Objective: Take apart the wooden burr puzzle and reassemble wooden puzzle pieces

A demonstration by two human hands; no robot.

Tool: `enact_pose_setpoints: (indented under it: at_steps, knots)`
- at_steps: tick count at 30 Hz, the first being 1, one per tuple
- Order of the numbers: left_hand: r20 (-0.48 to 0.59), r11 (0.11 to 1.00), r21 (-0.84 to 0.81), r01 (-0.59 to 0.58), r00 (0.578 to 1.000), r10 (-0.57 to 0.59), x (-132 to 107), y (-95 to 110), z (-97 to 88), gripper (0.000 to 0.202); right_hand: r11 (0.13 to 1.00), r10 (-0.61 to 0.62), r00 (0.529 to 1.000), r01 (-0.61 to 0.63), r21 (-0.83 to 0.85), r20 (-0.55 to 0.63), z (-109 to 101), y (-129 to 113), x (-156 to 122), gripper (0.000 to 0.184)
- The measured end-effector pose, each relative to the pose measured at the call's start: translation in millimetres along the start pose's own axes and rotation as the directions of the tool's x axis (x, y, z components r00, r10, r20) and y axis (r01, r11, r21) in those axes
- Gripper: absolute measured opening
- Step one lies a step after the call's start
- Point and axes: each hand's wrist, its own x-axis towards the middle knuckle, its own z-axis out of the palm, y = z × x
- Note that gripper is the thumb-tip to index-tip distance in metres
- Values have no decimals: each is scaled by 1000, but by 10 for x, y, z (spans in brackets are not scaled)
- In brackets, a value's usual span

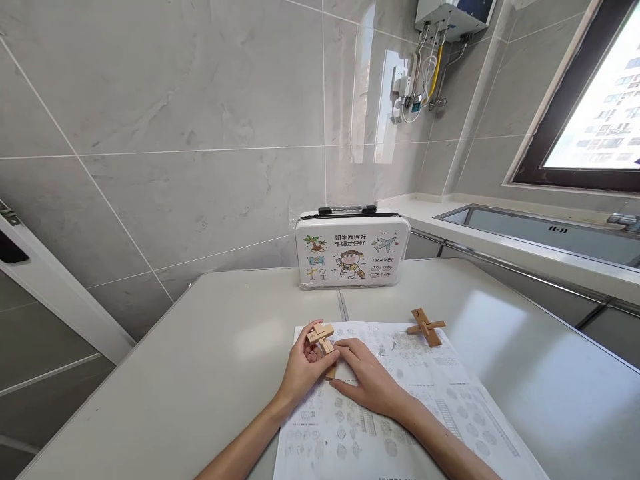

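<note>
My left hand [304, 365] is closed around a small light-wood burr puzzle [321, 335] of crossed, notched blocks, held just above a printed sheet. My right hand [367, 377] reaches in from the right, its fingertips meeting the lower end of the puzzle. Between its thumb and forefinger shows a wooden piece [331, 373]; whether this joins the rest is hidden by my left thumb. Farther right, a darker brown crossed piece [427, 327] with a mark on one arm lies on the sheet's upper right corner.
Under my hands, the printed paper sheet [400, 433] covers the front of the white table [200, 373]. A white cartoon-printed case [353, 250] with a black handle stands at the back against the tiled wall. To the right is a counter with a sink [550, 233].
</note>
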Motion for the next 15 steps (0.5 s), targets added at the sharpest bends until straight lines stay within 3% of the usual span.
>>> enact_pose_setpoints:
  at_steps: [6,10,13,15]
  knots:
    - [-30,999,35,-26,999,27,11,-9,-7,72,999,39,993,-35,36,-110,69,82,-19,64]
    - [-41,998,48,-28,999,30,25,-24,-21,70,965,212,961,-176,195,-179,45,133,21,50]
    - [-47,999,36,-20,999,21,33,-39,-34,71,836,394,906,-283,470,-157,-25,160,75,34]
    - [-46,999,33,-14,999,15,37,-51,-42,71,629,505,861,-318,710,-61,-80,176,104,33]
